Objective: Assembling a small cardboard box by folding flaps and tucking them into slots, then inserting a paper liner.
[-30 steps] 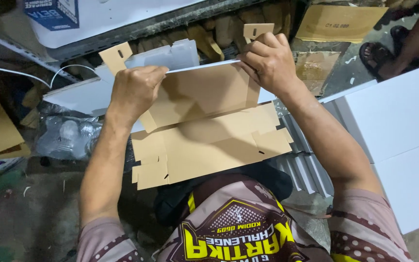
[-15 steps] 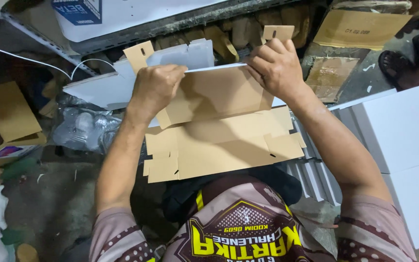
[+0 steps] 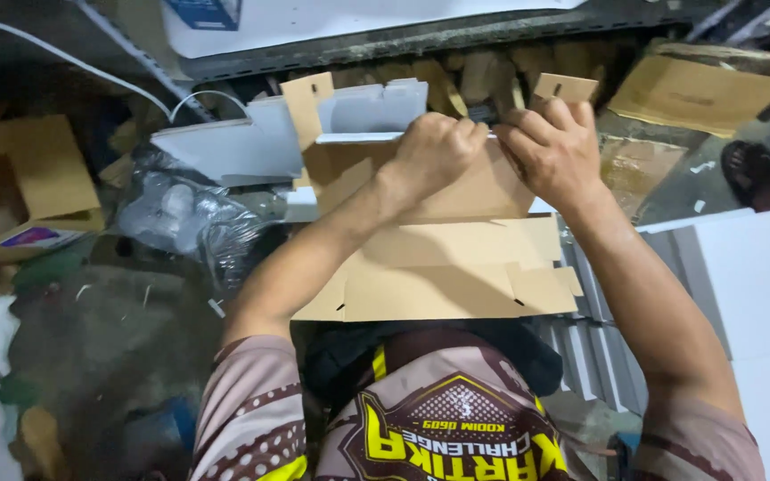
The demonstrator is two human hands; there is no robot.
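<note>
Brown card blank (image 3: 438,267) across the lap, far edge lifted under both hands. Half a second back, hands apart at the blank's two far corners — now drawn together at mid-edge, left hand (image 3: 434,151) fisted on the fold, right hand (image 3: 550,151) curled beside it, pinching the same edge. Fold pressed along its middle. Beyond — white cut boards (image 3: 233,147), crumpled plastic (image 3: 180,218).
</note>
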